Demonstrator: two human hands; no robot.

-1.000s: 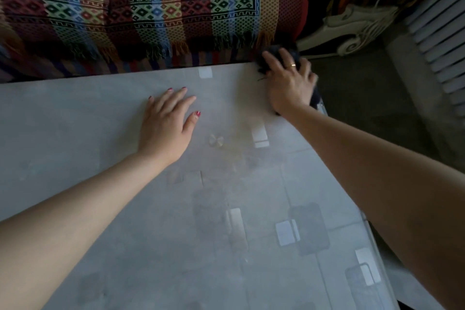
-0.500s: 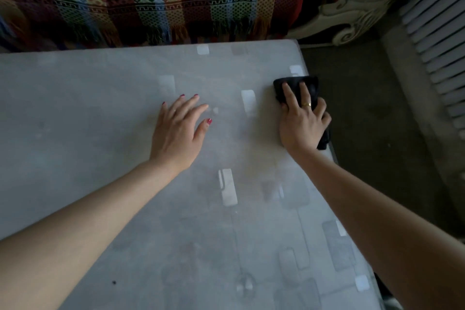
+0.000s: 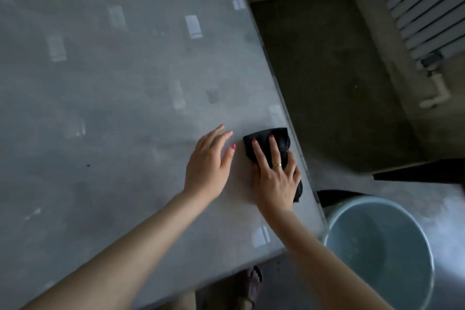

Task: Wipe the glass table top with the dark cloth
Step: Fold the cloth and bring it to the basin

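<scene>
Right hand (image 3: 275,178) lay flat, palm down and fingers spread, on the dark cloth (image 3: 279,143), pressing it to the glass rather than gripping it; a ring showed on one finger. The cloth, bunched and folded, extended ahead of the fingertips and out past the little-finger side of the palm, its long axis running roughly parallel to the table's right edge. It sat on the table top (image 3: 113,108) just beside that edge, toward the near right corner.

Left hand (image 3: 208,162) rested open and empty on the glass just left of the cloth, fingers extended, near it but not touching it; it appeared to serve as a brace.

The spatial relation governing the coming stroke was judged as follows: the cloth lay directly beneath the right hand, with almost all unwiped-looking glass extending to the left and away from the person, so any further pass would run along the edge or inward across the top. A small dark speck (image 3: 88,165) lay well to the left.

A bucket (image 3: 377,246) stood on the floor by the near right corner, and a radiator (image 3: 422,2) occupied the far right. No brands, labels or legible writing were visible.
</scene>
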